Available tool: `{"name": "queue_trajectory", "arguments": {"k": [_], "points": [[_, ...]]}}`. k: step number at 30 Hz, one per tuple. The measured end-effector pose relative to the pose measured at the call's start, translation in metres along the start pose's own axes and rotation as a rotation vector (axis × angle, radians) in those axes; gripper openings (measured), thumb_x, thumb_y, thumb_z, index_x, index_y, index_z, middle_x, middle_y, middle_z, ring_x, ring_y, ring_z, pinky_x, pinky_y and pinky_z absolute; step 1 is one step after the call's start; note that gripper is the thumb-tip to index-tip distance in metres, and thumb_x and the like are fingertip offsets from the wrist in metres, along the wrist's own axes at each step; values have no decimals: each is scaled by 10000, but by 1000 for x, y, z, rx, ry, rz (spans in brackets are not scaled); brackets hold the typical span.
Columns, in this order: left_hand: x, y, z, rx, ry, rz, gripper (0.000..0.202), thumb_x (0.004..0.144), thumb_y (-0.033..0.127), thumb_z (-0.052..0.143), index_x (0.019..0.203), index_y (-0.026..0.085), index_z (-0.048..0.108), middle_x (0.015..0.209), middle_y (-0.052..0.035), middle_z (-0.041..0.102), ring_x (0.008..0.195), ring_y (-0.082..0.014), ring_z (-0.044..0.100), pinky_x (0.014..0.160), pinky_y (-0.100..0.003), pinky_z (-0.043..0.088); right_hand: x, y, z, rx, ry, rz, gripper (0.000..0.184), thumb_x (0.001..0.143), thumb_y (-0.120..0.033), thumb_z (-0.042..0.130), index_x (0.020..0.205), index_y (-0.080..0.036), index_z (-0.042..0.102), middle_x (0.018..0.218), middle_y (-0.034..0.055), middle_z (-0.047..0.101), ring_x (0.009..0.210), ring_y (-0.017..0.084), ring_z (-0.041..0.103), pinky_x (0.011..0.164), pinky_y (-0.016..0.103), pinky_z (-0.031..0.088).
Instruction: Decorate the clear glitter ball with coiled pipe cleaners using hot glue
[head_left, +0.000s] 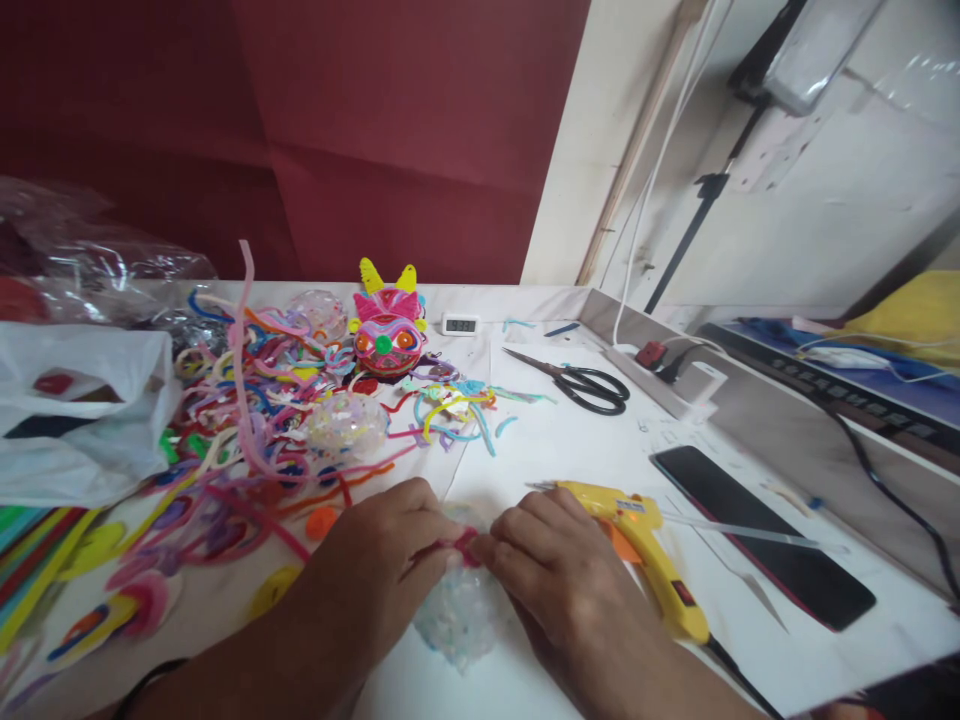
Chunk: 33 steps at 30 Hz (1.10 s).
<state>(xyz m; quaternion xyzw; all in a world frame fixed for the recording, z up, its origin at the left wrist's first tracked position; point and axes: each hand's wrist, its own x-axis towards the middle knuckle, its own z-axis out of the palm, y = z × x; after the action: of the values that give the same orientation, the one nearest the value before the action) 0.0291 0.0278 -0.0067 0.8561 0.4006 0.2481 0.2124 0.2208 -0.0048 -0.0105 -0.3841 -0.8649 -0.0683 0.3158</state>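
Between my two hands, low in the middle of the view, a small curled pink pipe cleaner [469, 546] is pinched at the fingertips. My left hand [397, 535] grips it from the left with thumb and fingers together. From the right, my right hand [551, 555] closes on its other side, fingers bent inward. Directly beneath lies a clear, rounded, speckled piece [461, 620], partly hidden by the hands; whether the pipe cleaner touches it I cannot tell. A yellow hot glue gun [645, 550] rests on white paper beside my right hand.
Tangled coloured pipe cleaners [247, 400] cover the left, with another clear speckled piece [346, 428] among them. Behind stand a colourful horned mask figure [387, 335] and a small digital clock [460, 325]. Black-handled scissors [592, 388], a phone [765, 535] and a power strip [660, 383] lie right.
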Motion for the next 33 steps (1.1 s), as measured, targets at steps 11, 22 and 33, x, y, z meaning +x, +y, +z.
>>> {"name": "queue_trajectory", "arguments": {"k": [11,22,33], "points": [[0,4,-3,54,-31,3,268,897,138,495,706,195,674,726,14,547,685,-129,557,620,-240,382,3,2,-10,196,-105,170,188,935,-98,530,802,-192,624,757,5,623,734,151,563,687,290,387],[-1,1,-2,139,-29,46,255,902,140,498,781,200,715,770,-5,586,719,-147,573,652,-251,405,-20,12,-21,16,63,154,153,938,-127,520,1031,-195,620,904,58,663,808,196,612,719,347,483],[-1,1,-6,89,-85,67,265,938,150,464,816,180,697,807,-9,566,742,-145,570,675,-261,393,-122,47,-40,-416,-186,599,334,898,-328,463,1194,-222,576,1056,126,697,787,266,697,523,344,532]]}}
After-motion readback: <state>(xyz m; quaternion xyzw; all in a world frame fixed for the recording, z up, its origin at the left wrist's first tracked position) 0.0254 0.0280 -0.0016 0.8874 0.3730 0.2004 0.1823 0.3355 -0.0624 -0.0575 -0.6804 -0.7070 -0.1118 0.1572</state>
